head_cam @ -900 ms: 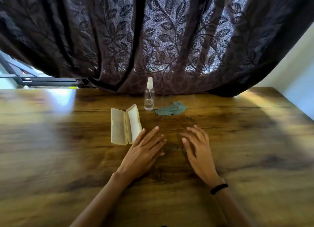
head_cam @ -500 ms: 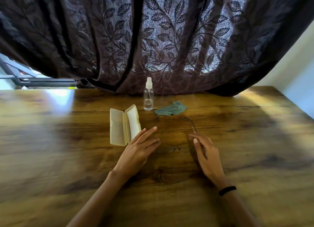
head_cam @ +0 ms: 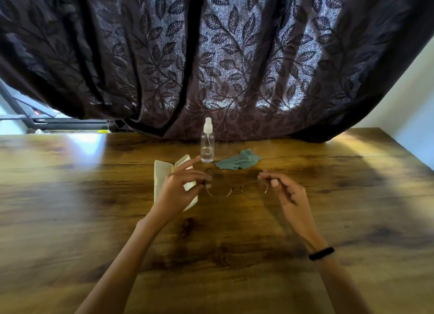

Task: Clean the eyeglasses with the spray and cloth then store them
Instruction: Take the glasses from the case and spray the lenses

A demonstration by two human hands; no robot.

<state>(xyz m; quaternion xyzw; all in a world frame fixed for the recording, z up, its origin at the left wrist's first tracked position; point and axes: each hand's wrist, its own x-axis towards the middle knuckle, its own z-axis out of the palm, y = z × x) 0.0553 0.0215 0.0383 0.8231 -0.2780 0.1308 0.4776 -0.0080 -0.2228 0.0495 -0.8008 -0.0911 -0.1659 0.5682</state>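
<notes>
Thin round-rimmed eyeglasses (head_cam: 237, 189) are held up above the wooden table (head_cam: 352, 196), lenses toward me. My left hand (head_cam: 178, 189) pinches the frame's left side and my right hand (head_cam: 284, 191) pinches its right side. Behind them stands a clear spray bottle (head_cam: 207, 144) with a white nozzle. A crumpled grey-green cloth (head_cam: 237, 162) lies just right of the bottle. The open cream glasses case (head_cam: 164, 173) lies to the left, partly hidden by my left hand.
A dark leaf-patterned curtain (head_cam: 223, 55) hangs along the table's far edge, touching it behind the bottle. A white wall (head_cam: 413, 116) borders the right side. A black band (head_cam: 321, 253) circles my right wrist.
My hands lay flat on the table beside the glasses; they have since closed on the frame's two sides and lifted it off the table.
</notes>
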